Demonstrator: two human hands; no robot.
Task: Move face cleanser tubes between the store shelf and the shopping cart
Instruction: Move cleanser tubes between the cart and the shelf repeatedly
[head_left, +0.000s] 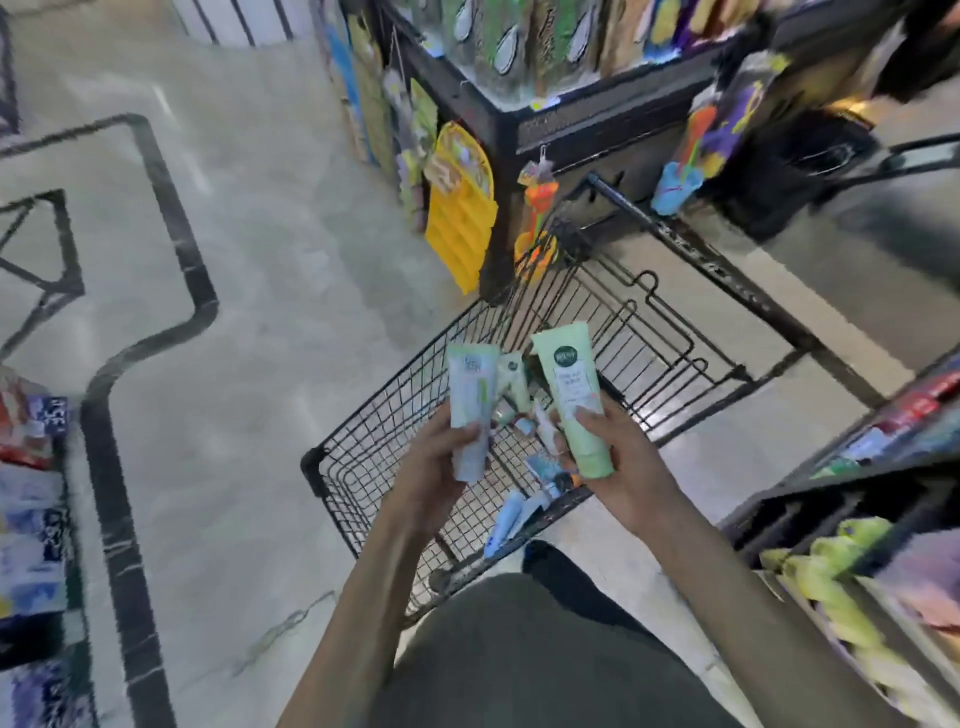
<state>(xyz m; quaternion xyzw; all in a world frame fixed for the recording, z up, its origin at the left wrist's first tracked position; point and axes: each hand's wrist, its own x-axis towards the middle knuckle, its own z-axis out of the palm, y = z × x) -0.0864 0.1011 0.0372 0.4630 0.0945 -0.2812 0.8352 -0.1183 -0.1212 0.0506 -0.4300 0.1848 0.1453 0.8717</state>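
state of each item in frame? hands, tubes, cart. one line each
left hand: grips a pale blue tube, above the cart
right hand: grips a green tube, above the cart
pale blue tube: held upright, cap end down
green tube: held upright, cap end down, label facing the camera
cart: parked beside the shelf, several small tubes lying in it
loose tubes: lying flat on the cart bottom

Legible text: none; every printed mark is blurred.

- Green tube (570, 400), held over the cart (670, 358): dark round logo near its top with pale lines of print below, unreadable.
- Pale blue tube (468, 410), left of the green tube: smeared print, unreadable.
- Packages (31, 525) on the floor-side shelf far left of the cart: large dark characters, indistinct.
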